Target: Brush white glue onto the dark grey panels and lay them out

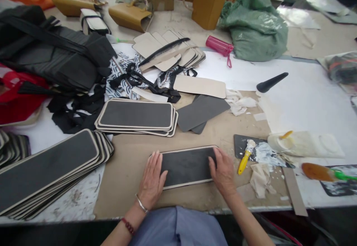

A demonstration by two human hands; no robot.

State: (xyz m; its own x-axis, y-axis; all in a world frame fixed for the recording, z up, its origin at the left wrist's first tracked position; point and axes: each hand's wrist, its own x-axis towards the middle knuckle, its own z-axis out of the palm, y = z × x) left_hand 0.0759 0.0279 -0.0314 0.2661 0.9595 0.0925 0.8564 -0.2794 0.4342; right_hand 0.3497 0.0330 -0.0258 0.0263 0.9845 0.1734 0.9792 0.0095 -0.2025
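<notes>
A dark grey panel with a cream border and rounded corners [187, 166] lies flat on brown paper in front of me. My left hand [153, 181] rests on its left end, fingers stretched out and thumb on the grey face. At the right end, my right hand [224, 171] lies over the edge with fingers and thumb apart. Just beyond is a stack of similar panels [136, 114], beside loose grey sheets [202, 112] and a cream panel [199, 86]. A yellow-handled brush [245, 158] with white paste on its bristles leans on a smeared dark board [267, 153] to the right.
A larger pile of bordered panels [52, 164] fans out at the left. Black bags [55, 49] and patterned fabric strips [122, 75] lie behind it. Farther back are a pink pouch [219, 45], a green plastic sack [255, 26], tan handbags [129, 15] and a black tapered tool [272, 82].
</notes>
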